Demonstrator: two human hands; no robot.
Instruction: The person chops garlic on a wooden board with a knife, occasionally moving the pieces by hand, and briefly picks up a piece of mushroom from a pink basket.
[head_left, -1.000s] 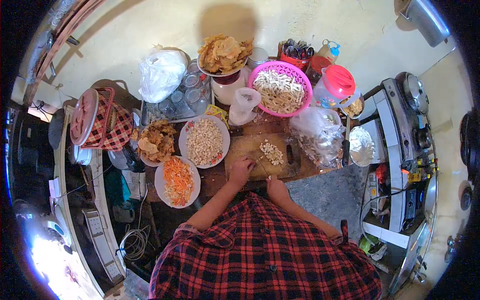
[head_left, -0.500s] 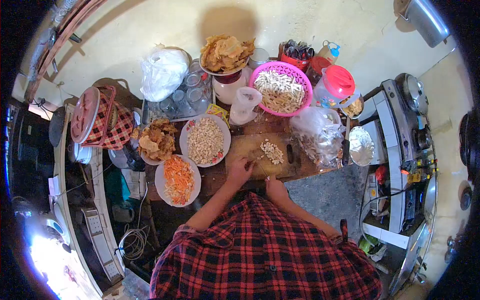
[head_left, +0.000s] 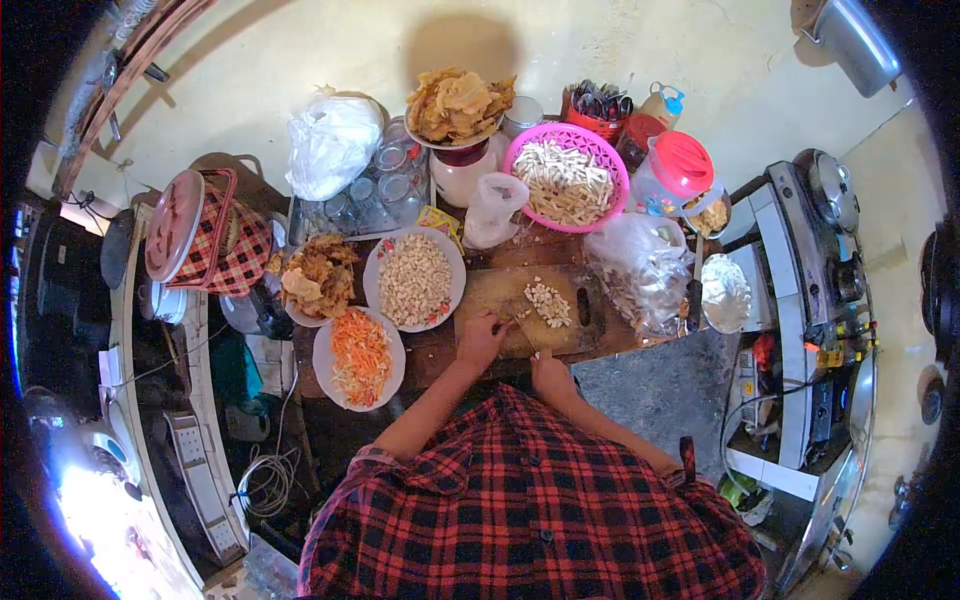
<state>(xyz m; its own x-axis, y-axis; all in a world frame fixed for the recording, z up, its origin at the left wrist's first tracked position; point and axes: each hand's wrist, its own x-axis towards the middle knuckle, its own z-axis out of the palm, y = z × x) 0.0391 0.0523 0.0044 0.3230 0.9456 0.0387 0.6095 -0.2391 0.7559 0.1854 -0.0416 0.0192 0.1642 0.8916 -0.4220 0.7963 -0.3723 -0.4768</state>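
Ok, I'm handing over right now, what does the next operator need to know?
Left hand: fingertips on a small piece on the cutting board; grip unclear.
Right hand: closed on the knife, blade beside the left fingers.
Done: cut pile on the board, plate full of dice.
To do: strips in the pink basket.

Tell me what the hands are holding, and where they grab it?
The right hand grips a knife by its handle, blade over the cutting board. The left hand presses something small down with its fingertips; too small to name.
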